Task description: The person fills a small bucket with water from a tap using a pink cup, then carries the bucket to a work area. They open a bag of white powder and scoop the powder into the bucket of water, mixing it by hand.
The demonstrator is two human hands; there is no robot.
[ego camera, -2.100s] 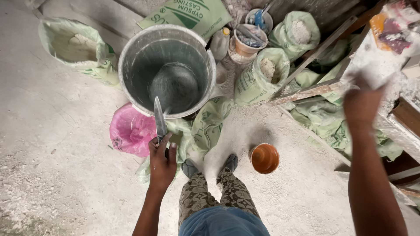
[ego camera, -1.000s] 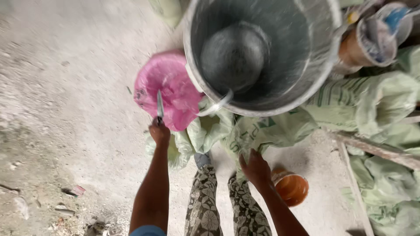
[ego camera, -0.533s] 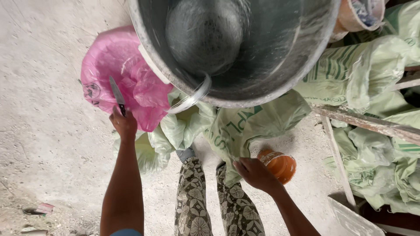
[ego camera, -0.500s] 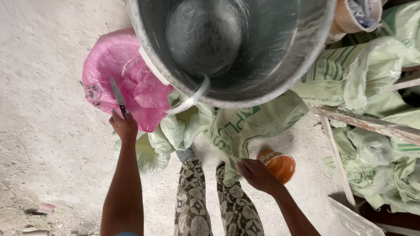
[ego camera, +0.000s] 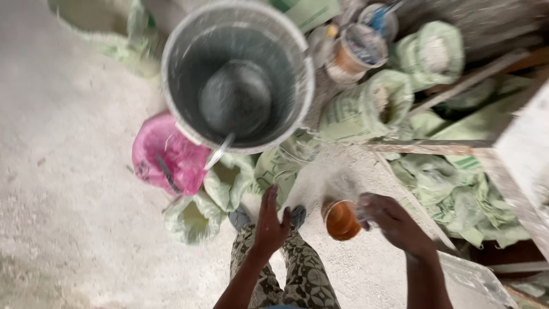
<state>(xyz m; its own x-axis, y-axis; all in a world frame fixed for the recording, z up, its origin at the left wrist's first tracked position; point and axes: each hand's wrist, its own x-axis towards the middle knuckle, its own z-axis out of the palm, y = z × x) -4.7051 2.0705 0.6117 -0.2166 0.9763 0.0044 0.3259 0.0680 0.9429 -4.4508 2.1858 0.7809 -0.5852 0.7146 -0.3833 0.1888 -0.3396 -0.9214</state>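
The left hand [ego camera: 270,224] hangs over the floor [ego camera: 68,189] in front of the person's patterned trouser legs [ego camera: 297,274], fingers stretched out and slightly spread, holding nothing. Its fingertips point toward the green sack [ego camera: 274,169] that lies against the near side of the large grey bucket [ego camera: 237,74].

The right hand [ego camera: 392,220] is low at the right, just beside the small orange bowl [ego camera: 341,219]. Its fingers curl inward and are dusted with white powder; motion blur hides whether they grip the bowl's rim or only touch it, so the closure cannot be told. A faint cloud of white dust hangs above the bowl.

The orange bowl stands on the floor to the right of the person's shoes [ego camera: 297,214], between the two hands.

The grey bucket stands upright farther out, with a dark round mass at its bottom and its wire handle hanging down the near wall. Touching its left side is a pink plastic bag [ego camera: 166,154], and a thin dark blade [ego camera: 167,173] lies on that bag, free of either hand. Open green sacks [ego camera: 197,220] lie crumpled on the floor below the pink bag.

Beyond the bucket to the right stand two small paint-stained tubs [ego camera: 354,54] and further green sacks [ego camera: 434,51] showing white powder. A wooden beam [ego camera: 423,147] runs along the right side.
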